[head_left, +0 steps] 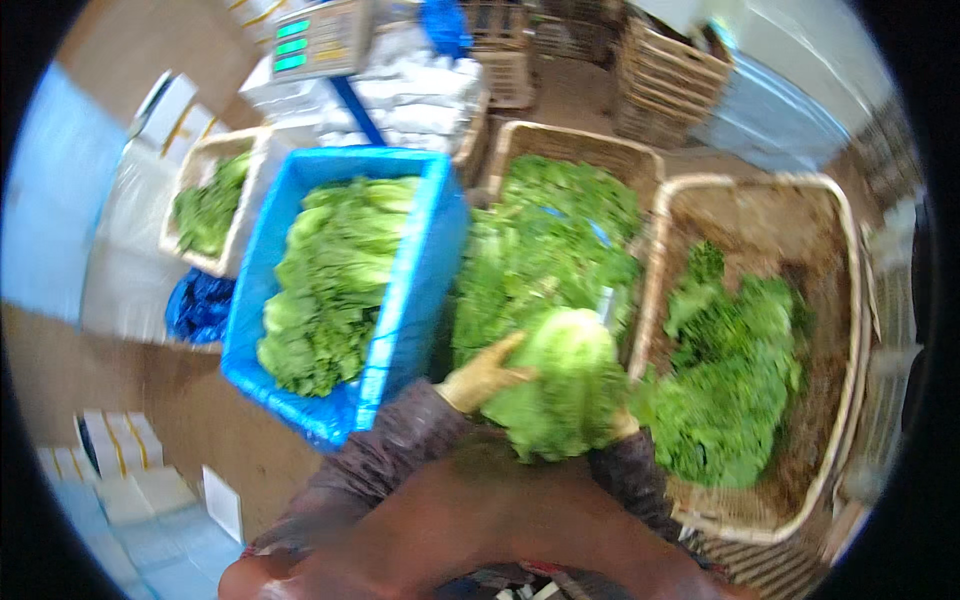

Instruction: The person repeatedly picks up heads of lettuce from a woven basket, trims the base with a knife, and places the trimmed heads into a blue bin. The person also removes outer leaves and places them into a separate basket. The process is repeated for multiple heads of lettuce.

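Observation:
A leafy head of lettuce (570, 375) is in front of me, its pale base up and away from me and its leaves toward me. My left hand (488, 375), in a yellowish glove, grips its left side with the thumb and fingers against the leaves. At its lower right is my right hand (624, 424), also gloved and mostly hidden by the leaves. A narrow pale, blade-like strip (606, 303) shows just beyond the base; what it belongs to is hidden. Behind the lettuce, a crate (575, 135) holds loose green leaves (560, 230).
On the left stands a blue-lined crate (450, 225) with lettuce heads (345, 280) in rows. A tan crate (850, 300) of leaves is on the right. A smaller white crate (170, 225), a scale (315, 45) and stacked crates (670, 70) stand farther back.

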`<state>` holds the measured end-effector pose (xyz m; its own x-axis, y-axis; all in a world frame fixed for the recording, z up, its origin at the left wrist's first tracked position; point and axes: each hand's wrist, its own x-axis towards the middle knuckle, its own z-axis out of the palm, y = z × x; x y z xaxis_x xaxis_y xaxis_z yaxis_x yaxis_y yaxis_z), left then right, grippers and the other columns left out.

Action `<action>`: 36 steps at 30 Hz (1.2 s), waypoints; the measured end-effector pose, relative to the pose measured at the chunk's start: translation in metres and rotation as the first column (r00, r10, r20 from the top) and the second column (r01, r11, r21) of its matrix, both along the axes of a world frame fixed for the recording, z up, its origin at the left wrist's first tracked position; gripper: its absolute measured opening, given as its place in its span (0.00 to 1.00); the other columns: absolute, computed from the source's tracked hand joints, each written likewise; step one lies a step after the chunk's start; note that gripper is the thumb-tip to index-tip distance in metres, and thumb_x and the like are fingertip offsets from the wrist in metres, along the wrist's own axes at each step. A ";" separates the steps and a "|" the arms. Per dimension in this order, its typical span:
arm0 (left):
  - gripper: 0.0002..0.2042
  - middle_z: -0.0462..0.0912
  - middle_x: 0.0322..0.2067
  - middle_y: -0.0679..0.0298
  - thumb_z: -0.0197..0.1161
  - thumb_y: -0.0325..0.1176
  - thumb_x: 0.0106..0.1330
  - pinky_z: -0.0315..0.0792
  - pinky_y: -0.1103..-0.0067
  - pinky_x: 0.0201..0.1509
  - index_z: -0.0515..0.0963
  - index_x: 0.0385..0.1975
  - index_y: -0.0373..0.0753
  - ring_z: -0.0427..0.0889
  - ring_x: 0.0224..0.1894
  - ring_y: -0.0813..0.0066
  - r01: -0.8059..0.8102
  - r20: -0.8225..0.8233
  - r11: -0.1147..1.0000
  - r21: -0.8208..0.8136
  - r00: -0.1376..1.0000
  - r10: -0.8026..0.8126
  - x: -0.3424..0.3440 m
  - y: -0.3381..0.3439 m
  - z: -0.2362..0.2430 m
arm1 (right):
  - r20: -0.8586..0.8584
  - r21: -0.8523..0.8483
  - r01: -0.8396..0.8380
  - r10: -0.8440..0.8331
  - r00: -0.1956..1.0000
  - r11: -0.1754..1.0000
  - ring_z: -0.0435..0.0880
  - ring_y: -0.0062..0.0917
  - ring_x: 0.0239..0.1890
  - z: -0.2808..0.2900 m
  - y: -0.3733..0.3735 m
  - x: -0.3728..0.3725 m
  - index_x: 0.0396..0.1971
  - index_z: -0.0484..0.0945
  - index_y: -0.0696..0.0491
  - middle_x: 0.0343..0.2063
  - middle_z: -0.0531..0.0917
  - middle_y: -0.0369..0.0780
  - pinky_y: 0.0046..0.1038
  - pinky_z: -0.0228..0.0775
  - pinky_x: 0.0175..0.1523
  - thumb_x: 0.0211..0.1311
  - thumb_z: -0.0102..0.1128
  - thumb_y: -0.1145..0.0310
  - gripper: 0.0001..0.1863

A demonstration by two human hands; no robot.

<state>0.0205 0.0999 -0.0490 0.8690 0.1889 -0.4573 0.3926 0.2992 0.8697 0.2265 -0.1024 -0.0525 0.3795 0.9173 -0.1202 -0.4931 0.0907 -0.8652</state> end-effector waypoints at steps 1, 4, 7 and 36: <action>0.54 0.48 0.79 0.49 0.76 0.47 0.62 0.47 0.66 0.81 0.43 0.80 0.37 0.51 0.80 0.61 0.015 0.227 0.948 0.317 0.970 -0.091 -0.004 0.001 -0.003 | -0.173 -0.129 -0.046 0.023 0.985 0.991 0.76 0.39 0.67 -0.006 0.016 -0.026 0.73 0.61 0.57 0.68 0.72 0.49 0.36 0.77 0.65 0.76 0.46 0.37 0.42; 0.65 0.41 0.80 0.47 0.80 0.54 0.54 0.39 0.64 0.83 0.35 0.81 0.40 0.41 0.82 0.59 -0.344 0.391 0.876 0.337 0.898 0.202 -0.062 0.018 0.001 | -0.034 -0.117 -0.027 0.024 0.999 0.993 0.80 0.37 0.61 0.007 0.078 -0.085 0.72 0.62 0.58 0.62 0.76 0.47 0.35 0.78 0.61 0.70 0.60 0.39 0.45; 0.61 0.61 0.73 0.54 0.85 0.40 0.47 0.57 0.65 0.78 0.48 0.78 0.36 0.61 0.74 0.61 -0.512 0.245 0.854 0.089 0.842 0.480 -0.126 0.046 0.022 | 0.427 -0.215 -0.293 0.360 0.830 0.931 0.81 0.32 0.53 0.057 0.140 -0.121 0.71 0.64 0.58 0.62 0.75 0.46 0.32 0.77 0.54 0.62 0.69 0.40 0.48; 0.27 0.63 0.73 0.49 0.57 0.41 0.75 0.47 0.54 0.79 0.68 0.71 0.40 0.56 0.77 0.43 -0.320 0.321 -0.032 0.947 0.932 0.166 -0.154 0.228 -0.088 | 0.933 0.267 -0.321 -0.161 0.321 0.909 0.81 0.23 0.26 0.179 0.089 -0.064 0.49 0.87 0.48 0.47 0.88 0.42 0.27 0.75 0.33 0.57 0.67 0.67 0.18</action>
<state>-0.1339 0.3275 -0.1373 0.6730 0.5891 0.4473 0.4159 -0.8015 0.4297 0.1629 -0.0134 0.1260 -0.0657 0.8189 0.5702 0.5832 0.4951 -0.6440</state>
